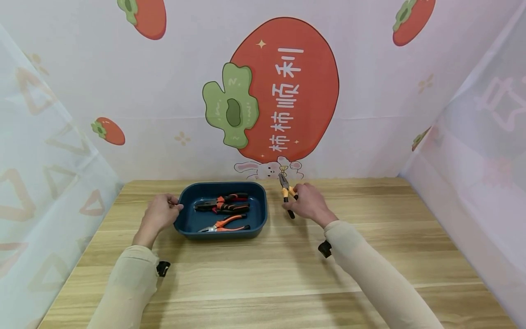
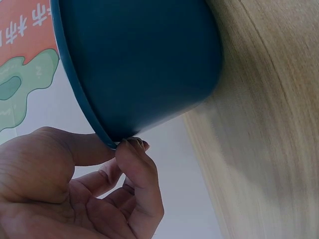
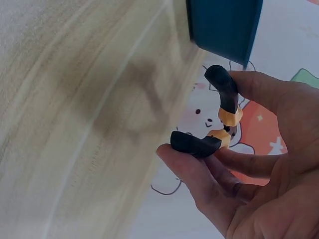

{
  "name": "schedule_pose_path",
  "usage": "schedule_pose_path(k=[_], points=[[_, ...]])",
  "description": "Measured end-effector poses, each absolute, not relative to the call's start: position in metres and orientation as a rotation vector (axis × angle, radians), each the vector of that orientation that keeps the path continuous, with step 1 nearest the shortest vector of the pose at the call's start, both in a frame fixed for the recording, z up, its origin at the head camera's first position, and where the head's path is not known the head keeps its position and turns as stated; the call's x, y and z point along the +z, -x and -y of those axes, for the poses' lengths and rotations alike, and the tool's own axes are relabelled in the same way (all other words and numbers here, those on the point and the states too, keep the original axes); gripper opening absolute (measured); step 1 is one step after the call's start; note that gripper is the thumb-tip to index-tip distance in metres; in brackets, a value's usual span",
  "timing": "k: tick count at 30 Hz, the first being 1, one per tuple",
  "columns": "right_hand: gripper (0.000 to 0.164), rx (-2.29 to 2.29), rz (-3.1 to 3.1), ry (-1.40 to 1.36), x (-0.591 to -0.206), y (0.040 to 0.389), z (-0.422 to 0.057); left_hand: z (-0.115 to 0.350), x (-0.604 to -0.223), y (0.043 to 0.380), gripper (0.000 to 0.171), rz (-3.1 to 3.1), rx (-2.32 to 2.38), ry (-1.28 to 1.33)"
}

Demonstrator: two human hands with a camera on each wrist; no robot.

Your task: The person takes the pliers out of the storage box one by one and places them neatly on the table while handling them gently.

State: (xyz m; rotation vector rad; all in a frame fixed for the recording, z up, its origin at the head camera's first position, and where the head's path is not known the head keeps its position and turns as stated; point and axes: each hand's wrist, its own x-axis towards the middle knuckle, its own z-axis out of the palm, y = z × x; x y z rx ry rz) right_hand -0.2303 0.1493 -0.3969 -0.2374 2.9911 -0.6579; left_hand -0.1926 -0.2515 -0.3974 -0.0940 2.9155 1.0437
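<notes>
In the head view a dark blue rectangular bin (image 1: 222, 234) stands on the wooden table, with several pliers inside. Among them are orange-handled pliers (image 1: 223, 224) near the front wall and black-and-red pliers (image 1: 230, 208) behind. My left hand (image 1: 158, 212) pinches the bin's left rim between thumb and fingers, also plain in the left wrist view. To the right of the bin, my right hand (image 1: 308, 202) grips yellow-and-black pliers (image 1: 285, 193) by the handles, jaws pointing away from me. The right wrist view has their handles (image 3: 228, 97) spread apart between thumb and fingers.
The wood-grain table (image 1: 255, 283) reaches back to a white cloth backdrop (image 1: 172, 82) printed with persimmons and a rabbit. Cloth sides rise at the left and right. A black wrist camera (image 1: 325, 248) sits under the right sleeve, another (image 1: 163, 268) by the left.
</notes>
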Motion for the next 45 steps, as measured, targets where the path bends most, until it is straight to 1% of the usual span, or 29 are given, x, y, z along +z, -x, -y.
schedule_pose_path(k=[5,10,24,45], points=[[0.043,-0.636,-2.983,0.213,-0.403,0.232,-0.147,0.252,-0.398,0.192,0.024,-2.905,1.052,0.097],[0.04,-0.609,-2.976,0.182,-0.408,0.233,-0.144,0.253,-0.399,0.193,0.024,-2.904,1.052,0.095],[0.039,-0.57,-2.904,0.047,-0.417,0.235,-0.14,0.252,-0.399,0.193,0.024,-2.911,1.057,0.098],[0.038,-0.454,-2.887,0.013,-0.421,0.236,-0.133,0.252,-0.397,0.193,0.026,-2.893,1.063,0.099]])
